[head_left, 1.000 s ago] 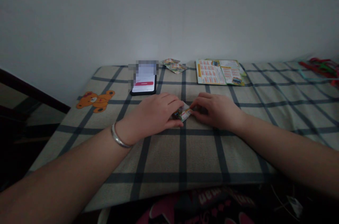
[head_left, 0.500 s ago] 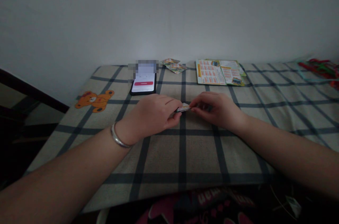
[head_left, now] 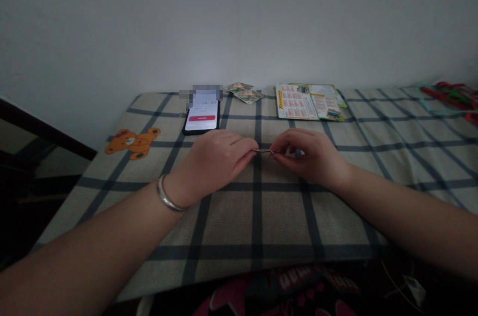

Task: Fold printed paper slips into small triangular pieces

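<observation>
From the head view, a small folded paper piece (head_left: 263, 151) is pinched edge-on between the fingertips of the left hand (head_left: 216, 159) and the right hand (head_left: 309, 156), low over the checked cloth (head_left: 261, 216) near the middle of the surface. Both sets of fingers are closed on it. A sharp crease is best got, it is judged, if the edges are kept aligned and pressure is run evenly along the fold. A phone (head_left: 202, 116) and a printed sheet (head_left: 308, 102) are seen further back.
</observation>
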### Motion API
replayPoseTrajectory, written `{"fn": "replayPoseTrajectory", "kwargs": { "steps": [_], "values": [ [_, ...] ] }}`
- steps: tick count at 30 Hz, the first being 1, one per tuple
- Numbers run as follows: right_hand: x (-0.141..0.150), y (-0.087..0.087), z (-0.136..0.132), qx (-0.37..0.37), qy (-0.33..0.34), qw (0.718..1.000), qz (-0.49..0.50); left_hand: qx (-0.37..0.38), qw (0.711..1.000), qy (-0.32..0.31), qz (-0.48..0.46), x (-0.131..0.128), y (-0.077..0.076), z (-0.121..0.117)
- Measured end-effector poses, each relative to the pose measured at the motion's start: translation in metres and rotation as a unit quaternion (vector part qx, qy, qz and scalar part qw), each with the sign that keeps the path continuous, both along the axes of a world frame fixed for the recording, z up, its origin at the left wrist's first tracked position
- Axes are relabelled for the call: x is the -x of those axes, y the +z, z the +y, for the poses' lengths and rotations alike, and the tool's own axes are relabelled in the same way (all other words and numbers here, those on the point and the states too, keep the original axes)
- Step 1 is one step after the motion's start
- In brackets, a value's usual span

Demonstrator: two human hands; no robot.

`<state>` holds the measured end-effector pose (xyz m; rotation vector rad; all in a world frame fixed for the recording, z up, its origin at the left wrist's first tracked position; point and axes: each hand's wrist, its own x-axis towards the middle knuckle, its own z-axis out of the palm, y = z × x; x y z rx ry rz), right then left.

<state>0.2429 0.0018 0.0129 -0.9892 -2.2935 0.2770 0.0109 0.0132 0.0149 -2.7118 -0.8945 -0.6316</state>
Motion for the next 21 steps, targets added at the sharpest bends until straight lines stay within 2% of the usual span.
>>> {"fn": "replayPoseTrajectory", "kwargs": {
  "steps": [5, 10, 13, 18, 21],
  "values": [
    [0.0016, 0.0003, -0.0021, -0.009, 0.029, 0.999, -0.009, -0.037, 0.999, 0.002, 0.014, -0.0009, 0.0007, -0.003],
    [0.0031, -0.0021, -0.0006, -0.031, 0.063, 0.997, 0.024, -0.067, 0.997, -0.012, 0.028, -0.0033, 0.0034, -0.0049],
    [0.0033, -0.0035, 0.0002, -0.034, 0.064, 0.997, 0.025, -0.076, 0.996, -0.024, 0.024, -0.0035, 0.003, -0.0048],
    [0.0027, -0.0049, 0.0007, -0.046, 0.048, 0.997, 0.04, -0.067, 0.996, -0.021, -0.054, -0.0031, -0.0004, -0.0044],
    [0.003, -0.0042, 0.0006, -0.059, 0.048, 0.996, 0.041, -0.012, 0.994, -0.021, -0.111, -0.0042, -0.0008, -0.0039]
  ]
}}
